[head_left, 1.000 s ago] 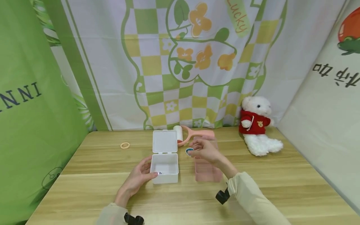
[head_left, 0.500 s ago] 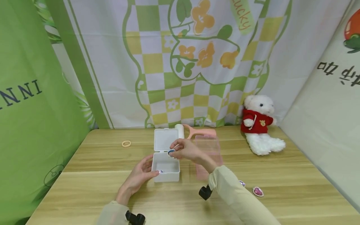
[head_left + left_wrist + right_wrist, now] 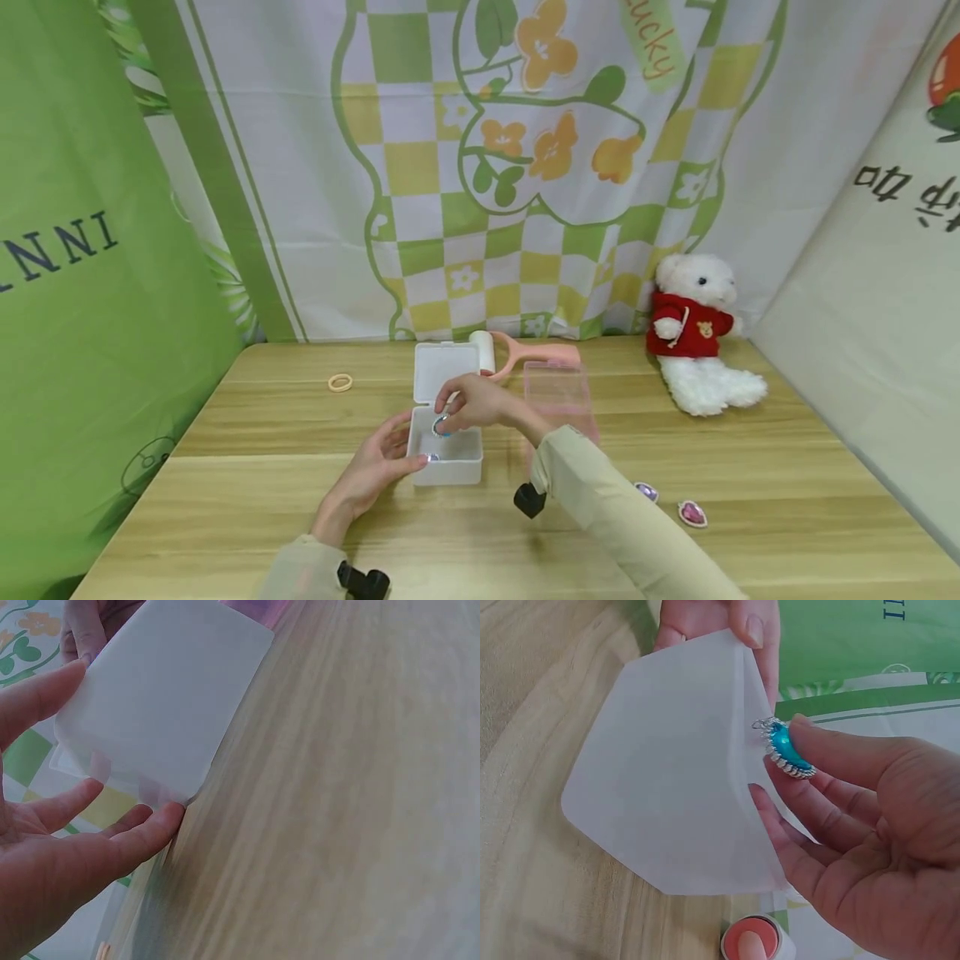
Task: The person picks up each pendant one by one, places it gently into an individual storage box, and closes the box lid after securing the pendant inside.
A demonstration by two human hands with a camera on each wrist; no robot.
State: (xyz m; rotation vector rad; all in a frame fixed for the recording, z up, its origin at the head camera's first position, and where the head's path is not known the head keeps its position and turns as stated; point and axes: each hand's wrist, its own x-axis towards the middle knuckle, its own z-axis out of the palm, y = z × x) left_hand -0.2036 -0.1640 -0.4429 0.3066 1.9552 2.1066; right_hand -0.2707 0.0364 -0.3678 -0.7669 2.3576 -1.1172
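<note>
A small white box stands open on the wooden table, its lid laid back. My right hand pinches a round blue gem pendant between thumb and fingers, just above the box's inside. The right wrist view shows the gem with its silver rim held over the box. My left hand rests against the box's left near corner with straight fingers, thumb on the near wall. A small shiny piece shows by the left thumb.
A clear pink box stands right of the white one, with a pink lint roller behind. Two heart gems lie at the right front. There is a hair tie at the back left and a teddy bear at the back right.
My right hand has carried the blue gem leftward from beside the pink box and down to just over the open white box. The left hand has stayed on the box.
</note>
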